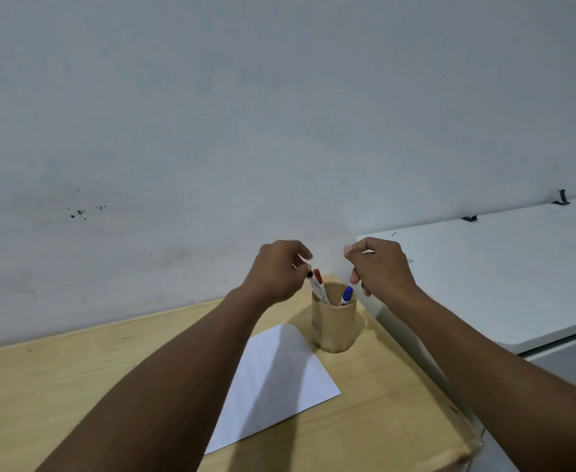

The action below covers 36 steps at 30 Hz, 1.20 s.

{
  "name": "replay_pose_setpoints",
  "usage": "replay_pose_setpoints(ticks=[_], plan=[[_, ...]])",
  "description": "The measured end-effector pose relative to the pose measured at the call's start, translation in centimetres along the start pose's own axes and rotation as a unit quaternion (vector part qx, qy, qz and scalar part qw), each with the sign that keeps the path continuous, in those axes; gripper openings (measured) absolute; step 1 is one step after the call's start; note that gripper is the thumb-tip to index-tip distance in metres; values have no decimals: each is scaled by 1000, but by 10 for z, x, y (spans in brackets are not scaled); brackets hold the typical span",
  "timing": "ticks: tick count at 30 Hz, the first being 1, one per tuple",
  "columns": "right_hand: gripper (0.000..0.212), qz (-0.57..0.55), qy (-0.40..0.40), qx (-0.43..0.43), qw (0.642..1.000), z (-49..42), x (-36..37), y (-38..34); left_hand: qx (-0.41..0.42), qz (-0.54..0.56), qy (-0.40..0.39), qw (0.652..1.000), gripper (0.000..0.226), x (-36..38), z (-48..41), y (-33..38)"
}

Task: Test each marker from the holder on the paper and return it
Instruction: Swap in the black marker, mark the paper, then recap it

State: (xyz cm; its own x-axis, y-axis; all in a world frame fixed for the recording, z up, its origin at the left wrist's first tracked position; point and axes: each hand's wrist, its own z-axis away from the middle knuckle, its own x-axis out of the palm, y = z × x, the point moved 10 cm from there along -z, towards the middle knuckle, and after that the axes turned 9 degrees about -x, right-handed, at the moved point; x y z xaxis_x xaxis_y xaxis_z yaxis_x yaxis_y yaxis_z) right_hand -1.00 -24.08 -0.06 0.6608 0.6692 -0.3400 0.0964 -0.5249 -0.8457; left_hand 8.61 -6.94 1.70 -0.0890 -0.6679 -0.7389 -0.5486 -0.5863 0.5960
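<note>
Both of the person's hands are raised above a tan cylindrical holder (333, 323) that stands near the far right corner of the wooden bench (75, 386), close to the wall.

The left hand (278, 272) is curled, its fingertips pinching the top of a black-capped marker (314, 286) whose lower end sits inside the holder. The marker leans toward that hand, so the grip is probably either lifting it out or lowering it back in; the view does not settle which.

Just beside it, a red-capped marker (320, 283) leans the same way, resting against the holder's left rim. A blue-capped marker (347, 296) stands apart from those two, tilted against the right rim.

The right hand (380, 265) hovers to the right of the holder and above it, touching neither the holder nor any marker. Its fingers are bent in loosely; whether they pinch something small, such as a cap, cannot be told.

A white sheet of paper (279, 383) lies flat on the bench just in front of the holder, one corner almost at its base. That placement keeps the test surface a short reach from the markers. No ink marks can be seen on the sheet, though the forearms' shadows cross much of it.

A white cabinet top (501, 267) adjoins the bench on the right.
</note>
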Motion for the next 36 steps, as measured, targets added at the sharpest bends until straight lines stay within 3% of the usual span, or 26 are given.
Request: replay_pose_setpoints(ticks=[2,4,8,12,16,22,28,30,33,36], plan=[[25,-1,-13,-37,999,7,16,-25,-29,35,32,998,22,-29,-2,-9],[32,-44,-80,-22,996,19,49,-42,-54,86,53,993,16,-58,-1,-22],[63,-172,-247,121,946,60,133,-53,-111,222,53,967,15,-106,12,-63],[77,-396,-223,245,857,87,195,-57,-151,292,45,943,22,-131,40,-110],[57,-485,-177,284,808,103,239,-57,-196,336,52,920,25,-136,73,-164],[26,-487,-190,271,808,117,284,-57,-242,355,82,899,37,-128,114,-222],[12,-432,-220,184,855,97,285,-53,-300,419,140,845,34,-124,136,-280],[10,-401,-210,179,874,86,276,-43,-303,348,129,878,31,-128,143,-297],[17,-375,-214,189,882,80,274,-29,-285,131,82,946,19,-122,149,-303],[16,-357,-225,194,886,85,286,-21,-262,6,24,965,14,-101,149,-296]])
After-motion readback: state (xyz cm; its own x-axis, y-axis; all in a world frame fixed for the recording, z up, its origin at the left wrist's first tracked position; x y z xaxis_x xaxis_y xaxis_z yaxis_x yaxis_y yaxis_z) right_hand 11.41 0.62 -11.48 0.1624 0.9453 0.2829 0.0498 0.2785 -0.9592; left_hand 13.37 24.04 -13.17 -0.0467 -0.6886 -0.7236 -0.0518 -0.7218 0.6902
